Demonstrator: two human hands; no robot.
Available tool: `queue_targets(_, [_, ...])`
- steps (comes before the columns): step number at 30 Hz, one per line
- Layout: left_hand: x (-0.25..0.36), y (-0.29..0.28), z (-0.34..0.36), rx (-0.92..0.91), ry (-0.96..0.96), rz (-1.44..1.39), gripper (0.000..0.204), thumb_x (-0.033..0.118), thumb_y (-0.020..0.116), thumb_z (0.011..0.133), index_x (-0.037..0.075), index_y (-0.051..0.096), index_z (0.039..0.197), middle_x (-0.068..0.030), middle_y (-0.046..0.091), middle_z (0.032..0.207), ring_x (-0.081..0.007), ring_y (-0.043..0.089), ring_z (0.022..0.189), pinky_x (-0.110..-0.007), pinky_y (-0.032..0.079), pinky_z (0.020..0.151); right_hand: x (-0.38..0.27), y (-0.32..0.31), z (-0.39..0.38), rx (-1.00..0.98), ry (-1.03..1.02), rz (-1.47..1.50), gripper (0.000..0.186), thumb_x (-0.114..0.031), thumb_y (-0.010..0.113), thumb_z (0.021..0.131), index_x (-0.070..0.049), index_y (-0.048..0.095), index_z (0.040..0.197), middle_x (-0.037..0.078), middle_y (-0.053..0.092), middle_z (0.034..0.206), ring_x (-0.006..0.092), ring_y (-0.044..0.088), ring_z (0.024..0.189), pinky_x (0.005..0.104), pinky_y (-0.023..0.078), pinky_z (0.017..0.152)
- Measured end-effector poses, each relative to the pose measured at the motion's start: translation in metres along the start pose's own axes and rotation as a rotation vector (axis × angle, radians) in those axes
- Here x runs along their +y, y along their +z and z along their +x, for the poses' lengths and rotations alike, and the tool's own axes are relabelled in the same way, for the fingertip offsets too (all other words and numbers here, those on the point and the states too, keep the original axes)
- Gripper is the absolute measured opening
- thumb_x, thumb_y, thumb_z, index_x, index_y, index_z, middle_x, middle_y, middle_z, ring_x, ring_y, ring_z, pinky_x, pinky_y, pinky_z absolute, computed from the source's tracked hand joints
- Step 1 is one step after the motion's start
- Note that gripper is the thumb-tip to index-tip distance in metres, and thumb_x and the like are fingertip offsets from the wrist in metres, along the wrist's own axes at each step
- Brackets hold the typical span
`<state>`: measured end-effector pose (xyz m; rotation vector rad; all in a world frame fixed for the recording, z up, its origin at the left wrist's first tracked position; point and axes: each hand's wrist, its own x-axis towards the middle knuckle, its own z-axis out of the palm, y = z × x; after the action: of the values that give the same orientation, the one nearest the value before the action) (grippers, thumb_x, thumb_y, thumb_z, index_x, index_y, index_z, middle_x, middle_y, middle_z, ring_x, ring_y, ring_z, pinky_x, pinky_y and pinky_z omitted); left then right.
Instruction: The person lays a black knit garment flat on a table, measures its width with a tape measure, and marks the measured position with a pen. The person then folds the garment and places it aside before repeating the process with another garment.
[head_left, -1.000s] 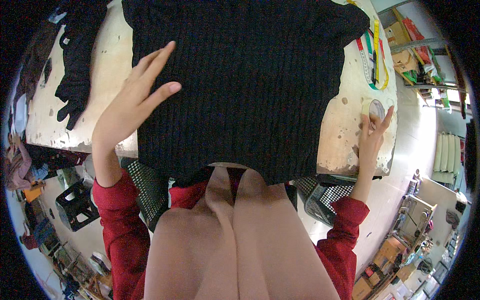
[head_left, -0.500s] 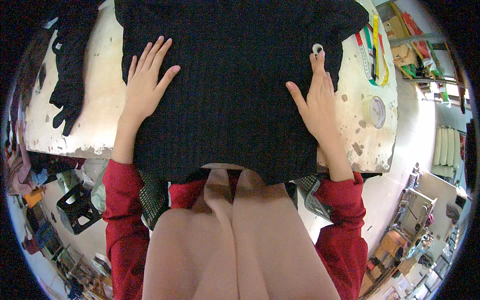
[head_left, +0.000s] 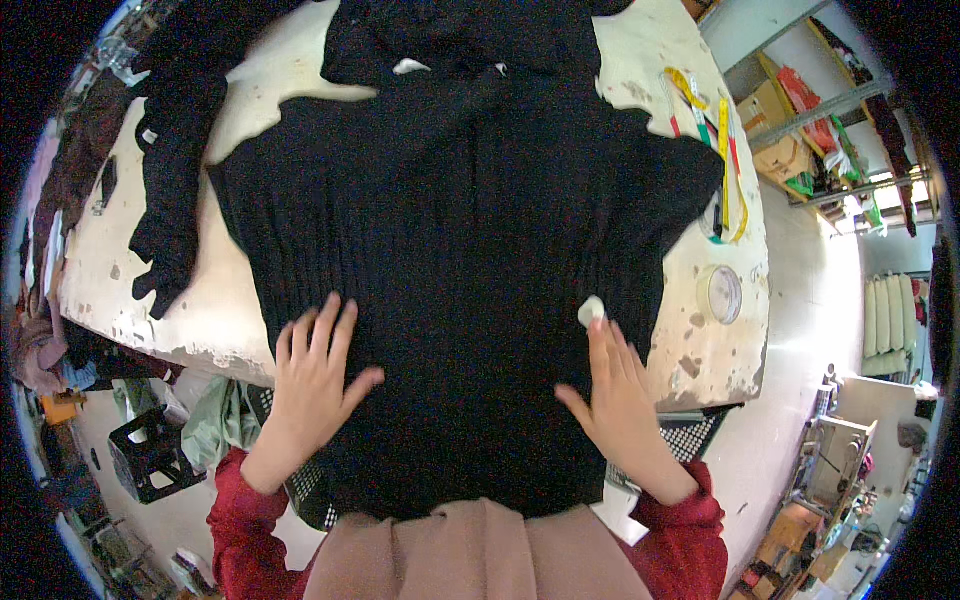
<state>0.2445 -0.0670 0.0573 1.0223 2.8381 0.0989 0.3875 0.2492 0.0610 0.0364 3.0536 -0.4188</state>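
Note:
A black ribbed knit sweater (head_left: 470, 250) lies spread flat on a worn white table (head_left: 705, 355), its hem hanging over the near edge toward me. My left hand (head_left: 315, 375) rests palm down on the sweater's lower left, fingers spread. On the lower right, my right hand (head_left: 620, 395) also lies flat on the knit, fingers together and thumb out. A small white piece (head_left: 591, 312) is pinched at its fingertips and touches the fabric. Red sleeves cover both forearms.
A dark garment (head_left: 165, 200) lies bunched on the table's left end, and more black cloth (head_left: 450, 40) lies at the far side. A yellow tape measure (head_left: 725, 150) and a round clear lid (head_left: 722, 293) sit on the right. Black crates (head_left: 150, 460) stand below; shelves (head_left: 800, 130) are at right.
My right hand left the table by the round lid, came onto the sweater with the white piece, then slid down toward the hem. My left hand also slid nearer to me.

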Motion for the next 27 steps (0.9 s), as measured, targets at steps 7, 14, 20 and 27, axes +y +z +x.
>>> queue_targets(7, [0.024, -0.032, 0.119, 0.336, 0.342, -0.335, 0.018, 0.013, 0.058, 0.091, 0.005, 0.059, 0.107, -0.0105, 0.058, 0.106, -0.0307, 0.055, 0.102, -0.041, 0.047, 0.088, -0.002, -0.049, 0.136, 0.305, -0.017, 0.342, 0.076, -0.01, 0.062, 0.09, -0.014, 0.018, 0.152, 0.016, 0.068, 0.09, 0.0346, 0.066, 0.082, 0.0429, 0.052, 0.072])
queue_targets(14, [-0.039, 0.037, 0.181, 0.378, -0.066, -0.171, 0.063, 0.044, 0.05, 0.096, 0.009, 0.034, 0.147, -0.0202, 0.03, 0.153, -0.0379, 0.028, 0.141, -0.049, 0.022, 0.116, 0.057, 0.031, 0.207, 0.478, -0.011, 0.617, 0.062, -0.018, 0.055, 0.097, -0.007, 0.025, 0.15, 0.021, 0.035, 0.149, 0.0384, 0.046, 0.129, 0.0485, 0.038, 0.107])
queue_targets(20, [-0.01, 0.012, 0.182, 0.43, 0.032, -0.006, 0.058, 0.03, 0.06, 0.092, 0.002, 0.042, 0.139, -0.0241, 0.038, 0.144, -0.0407, 0.035, 0.135, -0.052, 0.028, 0.112, 0.066, -0.015, 0.202, 0.555, -0.069, 0.86, 0.024, -0.011, 0.062, 0.093, -0.004, 0.064, 0.116, 0.011, 0.059, 0.122, 0.0166, 0.059, 0.11, 0.0304, 0.048, 0.09])
queue_targets(27, [0.055, -0.007, 0.209, 0.541, 0.391, -0.472, 0.059, 0.01, 0.063, 0.086, 0.003, 0.038, 0.139, -0.019, 0.044, 0.136, -0.0375, 0.043, 0.127, -0.046, 0.036, 0.107, 0.058, -0.021, 0.24, 0.018, -0.003, 0.974, 0.031, -0.009, 0.074, 0.074, 0.001, 0.063, 0.101, 0.012, 0.069, 0.096, 0.019, 0.068, 0.087, 0.0308, 0.054, 0.078])
